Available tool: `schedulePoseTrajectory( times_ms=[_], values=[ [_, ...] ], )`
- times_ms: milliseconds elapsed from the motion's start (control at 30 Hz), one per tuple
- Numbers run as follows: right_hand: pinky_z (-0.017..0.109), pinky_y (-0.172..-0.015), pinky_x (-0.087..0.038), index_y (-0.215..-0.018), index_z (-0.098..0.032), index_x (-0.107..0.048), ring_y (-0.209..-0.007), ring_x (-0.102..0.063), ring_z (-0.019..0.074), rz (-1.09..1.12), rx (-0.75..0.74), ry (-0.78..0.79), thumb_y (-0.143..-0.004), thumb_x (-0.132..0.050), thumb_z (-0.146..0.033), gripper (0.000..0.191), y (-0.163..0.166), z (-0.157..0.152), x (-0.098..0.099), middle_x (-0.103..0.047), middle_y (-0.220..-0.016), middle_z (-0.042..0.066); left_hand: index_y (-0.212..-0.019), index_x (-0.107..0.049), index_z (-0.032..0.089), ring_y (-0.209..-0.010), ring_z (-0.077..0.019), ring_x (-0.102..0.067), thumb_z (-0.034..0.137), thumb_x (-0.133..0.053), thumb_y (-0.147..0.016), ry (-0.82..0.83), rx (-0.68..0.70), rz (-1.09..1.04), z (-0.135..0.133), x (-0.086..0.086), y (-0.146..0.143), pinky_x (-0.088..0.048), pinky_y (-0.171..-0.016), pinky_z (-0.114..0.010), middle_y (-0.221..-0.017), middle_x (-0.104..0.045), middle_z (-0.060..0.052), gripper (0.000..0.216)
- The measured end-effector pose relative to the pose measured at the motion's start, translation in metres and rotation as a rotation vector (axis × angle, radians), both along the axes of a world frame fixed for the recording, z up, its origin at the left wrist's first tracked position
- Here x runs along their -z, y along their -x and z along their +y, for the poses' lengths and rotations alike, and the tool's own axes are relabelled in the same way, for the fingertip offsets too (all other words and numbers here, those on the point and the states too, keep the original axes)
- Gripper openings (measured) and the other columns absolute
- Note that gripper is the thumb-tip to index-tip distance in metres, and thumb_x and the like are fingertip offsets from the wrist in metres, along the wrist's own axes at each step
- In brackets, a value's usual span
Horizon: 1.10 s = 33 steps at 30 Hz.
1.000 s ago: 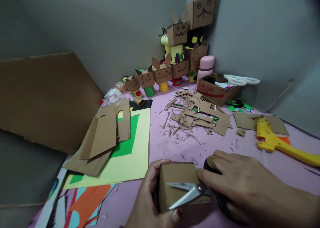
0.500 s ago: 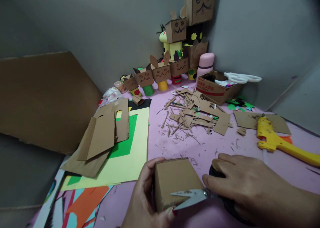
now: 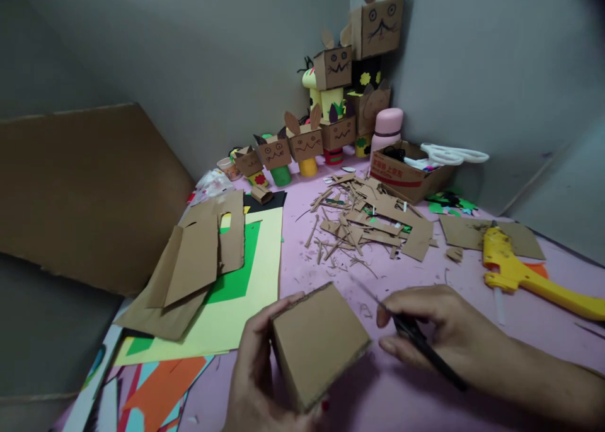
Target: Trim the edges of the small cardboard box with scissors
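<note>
A small brown cardboard box (image 3: 321, 340) is gripped in my left hand (image 3: 258, 369), fingers along its left side and thumb near its bottom edge. The box is tilted, one corner pointing down. To its right, my right hand (image 3: 425, 325) holds black-handled scissors (image 3: 416, 340), seen edge-on. Their thin blades point up and left, apart from the box. Beyond both hands lies a heap of cardboard scraps (image 3: 373, 214).
A yellow glue gun (image 3: 510, 262) lies at the right on a cardboard piece. Cardboard sheets (image 3: 193, 262) and coloured paper (image 3: 161, 388) cover the left. Cardboard animal figures (image 3: 305, 143), a pink bottle (image 3: 387, 126) and a box of tools (image 3: 397, 170) stand at the back.
The scissors have moved off the box face, up and right, and turned edge-on with blades closer together. My left hand has turned the box and shifted it slightly left.
</note>
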State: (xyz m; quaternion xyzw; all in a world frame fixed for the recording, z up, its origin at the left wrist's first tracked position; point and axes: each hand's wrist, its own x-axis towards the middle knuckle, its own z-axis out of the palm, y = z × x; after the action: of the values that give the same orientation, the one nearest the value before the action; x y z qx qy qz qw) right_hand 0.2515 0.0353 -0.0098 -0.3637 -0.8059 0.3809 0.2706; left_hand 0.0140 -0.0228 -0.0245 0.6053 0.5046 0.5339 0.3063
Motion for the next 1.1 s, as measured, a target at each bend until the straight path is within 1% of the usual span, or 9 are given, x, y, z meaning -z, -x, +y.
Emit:
schedulePoseTrajectory(
  times_ms=[100, 233, 333, 467, 600, 700, 833, 933, 1100],
  values=[
    [0.02, -0.048, -0.029, -0.09, -0.019, -0.056, -0.053, -0.036, 0.0097, 0.159, 0.055, 0.388, -0.082, -0.064, -0.038, 0.022, 0.007, 0.006, 0.005, -0.041, -0.061, -0.007, -0.131, -0.046, 0.02, -0.117, -0.0264, -0.056, 0.018, -0.083, -0.059, -0.403, 0.02, 0.253, 0.006, 0.01, 0.009, -0.042, -0.102, -0.038, -0.125, -0.057, -0.012, 0.082],
    [0.021, -0.053, -0.035, -0.101, -0.018, -0.052, -0.061, -0.043, 0.0107, 0.371, 0.005, 0.605, -0.075, -0.074, -0.042, 0.041, 0.016, 0.008, 0.013, -0.049, -0.071, -0.004, -0.138, -0.041, 0.023, -0.128, -0.0205, -0.049, 0.005, -0.08, -0.06, -0.54, 0.089, 0.445, 0.011, 0.011, 0.019, -0.019, -0.118, -0.039, -0.136, -0.053, -0.008, 0.09],
    [0.023, -0.063, -0.042, -0.101, -0.018, -0.052, -0.071, -0.05, 0.0126, 0.519, -0.049, 0.697, -0.066, -0.083, -0.035, 0.05, 0.024, 0.005, 0.019, -0.056, -0.083, -0.001, -0.142, -0.036, 0.027, -0.131, -0.0184, -0.046, 0.004, -0.079, -0.062, -0.592, 0.083, 0.564, 0.011, 0.006, 0.023, -0.01, -0.12, -0.041, -0.144, -0.049, -0.003, 0.093],
    [0.027, -0.077, -0.046, -0.107, -0.021, -0.054, -0.076, -0.054, 0.014, 0.694, -0.126, 0.698, -0.055, -0.088, -0.021, 0.062, 0.039, -0.004, 0.024, -0.058, -0.088, -0.002, -0.144, -0.033, 0.024, -0.132, -0.0204, -0.046, 0.003, -0.078, -0.062, -0.73, 0.041, 0.694, 0.012, 0.007, 0.019, -0.009, -0.12, -0.047, -0.152, -0.041, -0.004, 0.096],
    [0.034, -0.084, -0.046, -0.111, -0.022, -0.052, -0.084, -0.059, 0.0175, 0.812, -0.191, 0.744, -0.063, -0.085, -0.025, 0.059, 0.048, -0.007, 0.029, -0.061, -0.095, 0.001, -0.136, -0.046, 0.021, -0.125, -0.0196, -0.054, 0.001, -0.069, -0.068, -0.883, -0.045, 0.644, 0.015, 0.015, 0.01, -0.017, -0.119, -0.048, -0.142, -0.055, -0.006, 0.075],
    [0.028, -0.069, -0.044, -0.096, -0.021, -0.051, -0.072, -0.054, 0.0145, 0.736, -0.015, 0.71, -0.066, -0.083, -0.036, 0.046, 0.046, 0.0, 0.032, -0.056, -0.08, -0.002, -0.132, -0.051, 0.023, -0.122, -0.018, -0.057, 0.002, -0.069, -0.069, -0.898, -0.068, 0.617, 0.015, 0.019, 0.009, -0.019, -0.119, -0.046, -0.131, -0.065, -0.005, 0.069],
    [0.024, -0.058, -0.034, -0.093, -0.02, -0.048, -0.064, -0.041, 0.0113, 0.576, 0.239, 0.542, -0.073, -0.076, -0.045, 0.042, 0.038, 0.012, 0.028, -0.045, -0.071, -0.006, -0.137, -0.045, 0.023, -0.126, -0.0192, -0.053, 0.004, -0.073, -0.065, -0.859, -0.001, 0.67, 0.014, 0.016, 0.017, -0.015, -0.12, -0.046, -0.137, -0.06, -0.006, 0.08],
    [0.024, -0.058, -0.033, -0.094, -0.02, -0.046, -0.064, -0.039, 0.0115, 0.54, 0.229, 0.501, -0.076, -0.072, -0.046, 0.04, 0.036, 0.014, 0.026, -0.044, -0.071, -0.006, -0.143, -0.036, 0.025, -0.13, -0.0191, -0.048, 0.003, -0.077, -0.06, -0.731, 0.078, 0.657, 0.013, 0.016, 0.022, -0.01, -0.12, -0.043, -0.144, -0.052, -0.005, 0.094],
    [0.025, -0.058, -0.031, -0.095, -0.02, -0.046, -0.063, -0.039, 0.0119, 0.512, 0.208, 0.52, -0.077, -0.069, -0.043, 0.038, 0.036, 0.014, 0.026, -0.044, -0.071, -0.006, -0.137, -0.042, 0.031, -0.127, -0.0204, -0.05, 0.001, -0.073, -0.061, -0.466, 0.028, 0.301, 0.01, 0.028, 0.017, -0.014, -0.12, -0.042, -0.138, -0.054, -0.002, 0.087]
  ],
)
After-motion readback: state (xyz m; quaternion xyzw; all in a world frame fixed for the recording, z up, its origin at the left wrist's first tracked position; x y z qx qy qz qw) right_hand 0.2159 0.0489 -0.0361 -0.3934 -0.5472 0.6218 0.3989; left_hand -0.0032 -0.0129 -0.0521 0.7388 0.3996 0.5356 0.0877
